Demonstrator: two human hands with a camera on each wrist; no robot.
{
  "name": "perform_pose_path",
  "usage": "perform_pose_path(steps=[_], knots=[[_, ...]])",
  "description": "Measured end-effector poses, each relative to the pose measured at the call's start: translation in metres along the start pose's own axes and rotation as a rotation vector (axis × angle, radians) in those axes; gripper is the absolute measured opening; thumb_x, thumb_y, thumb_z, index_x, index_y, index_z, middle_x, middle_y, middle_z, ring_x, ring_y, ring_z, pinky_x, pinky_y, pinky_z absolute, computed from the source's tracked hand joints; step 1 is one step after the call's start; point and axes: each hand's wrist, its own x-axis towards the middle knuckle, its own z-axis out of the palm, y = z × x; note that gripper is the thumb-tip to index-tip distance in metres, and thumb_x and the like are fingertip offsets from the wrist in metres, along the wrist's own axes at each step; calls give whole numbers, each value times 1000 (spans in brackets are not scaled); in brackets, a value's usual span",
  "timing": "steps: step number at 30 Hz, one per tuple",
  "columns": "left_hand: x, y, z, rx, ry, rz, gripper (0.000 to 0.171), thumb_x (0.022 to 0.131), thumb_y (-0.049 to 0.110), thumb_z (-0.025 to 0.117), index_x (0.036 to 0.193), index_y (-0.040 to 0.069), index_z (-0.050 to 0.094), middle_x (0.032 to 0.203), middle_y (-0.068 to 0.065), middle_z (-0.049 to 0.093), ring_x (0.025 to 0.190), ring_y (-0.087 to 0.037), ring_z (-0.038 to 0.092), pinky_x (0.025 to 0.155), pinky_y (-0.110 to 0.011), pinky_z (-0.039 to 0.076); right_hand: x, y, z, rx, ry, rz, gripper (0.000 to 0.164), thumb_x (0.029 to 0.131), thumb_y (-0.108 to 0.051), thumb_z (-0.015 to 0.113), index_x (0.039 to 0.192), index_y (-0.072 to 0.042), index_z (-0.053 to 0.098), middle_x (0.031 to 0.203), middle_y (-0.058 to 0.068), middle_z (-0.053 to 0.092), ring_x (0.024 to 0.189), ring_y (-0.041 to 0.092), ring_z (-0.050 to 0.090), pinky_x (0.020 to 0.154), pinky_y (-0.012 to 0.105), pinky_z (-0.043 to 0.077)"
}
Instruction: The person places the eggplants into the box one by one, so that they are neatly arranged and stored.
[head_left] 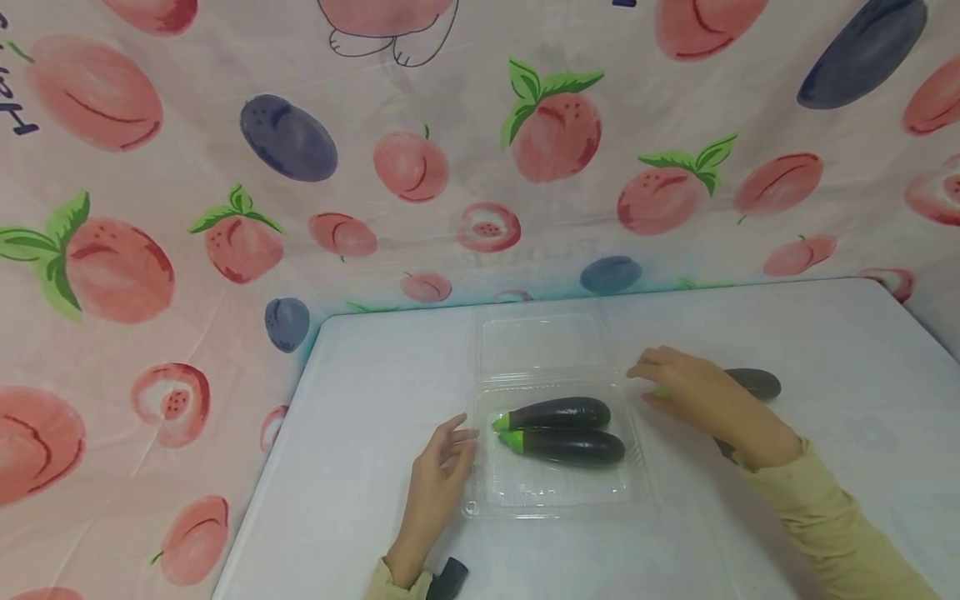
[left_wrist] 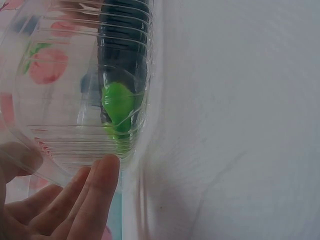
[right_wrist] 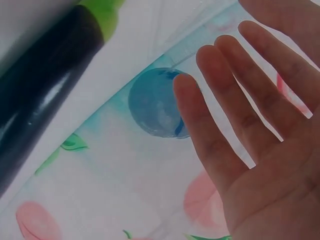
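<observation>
Eggplants, two of them (head_left: 561, 413) (head_left: 570, 446), lie side by side in the clear clamshell tray (head_left: 555, 492) on the bench (head_left: 360, 467), just beyond my left hand (head_left: 438, 479), whose relaxed fingers (left_wrist: 97, 192) touch its rim. My right hand (head_left: 693, 392) hovers spread, holding nothing, over a third eggplant (head_left: 757, 382) beside the tray.

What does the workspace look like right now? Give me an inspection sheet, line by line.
Surface: white table, bare where visible.
Job's things: clear plastic clamshell box, lid open toward the back; two toy eggplants side by side inside, green stems left; third eggplant on the table, partly behind the right hand.
Clutter: nothing seen.
Hands: left hand open, fingers at the box's left edge; right hand open, above the third eggplant, contact unclear.
Cables: nothing seen.
Surroundings: fruit-print cloth backdrop behind and left.
</observation>
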Motion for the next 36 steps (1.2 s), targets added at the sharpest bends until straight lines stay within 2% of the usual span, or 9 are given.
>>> perform_pose_path(steps=[12,24,30,36], knots=[[0,0,2,7,2,-5,42,101,28,60,140,14,53,119,-4,70,108,-19,68,91,-30,58,-5,12,4,48,-36,65,31,78,-1,81,107,-2,72,104,10,68,100,28,65,86,46,58],[2,3,3,2,2,0,42,101,28,60,140,14,52,120,-5,69,108,-19,68,91,-30,58,-11,29,10,69,-53,90,29,79,-1,80,106,-2,72,103,9,68,101,30,64,87,48,57],[2,3,3,0,-1,-8,41,101,24,60,140,14,52,120,-5,69,109,-19,68,91,-30,58,-13,31,11,83,-63,107,27,78,0,80,104,-2,73,101,9,69,98,29,64,84,47,57],[2,3,3,-15,-5,-14,42,101,24,59,141,13,51,121,-7,69,109,-21,68,86,-23,59,-14,32,13,81,-69,115,29,75,1,83,102,-3,73,96,7,69,92,26,64,80,44,58]])
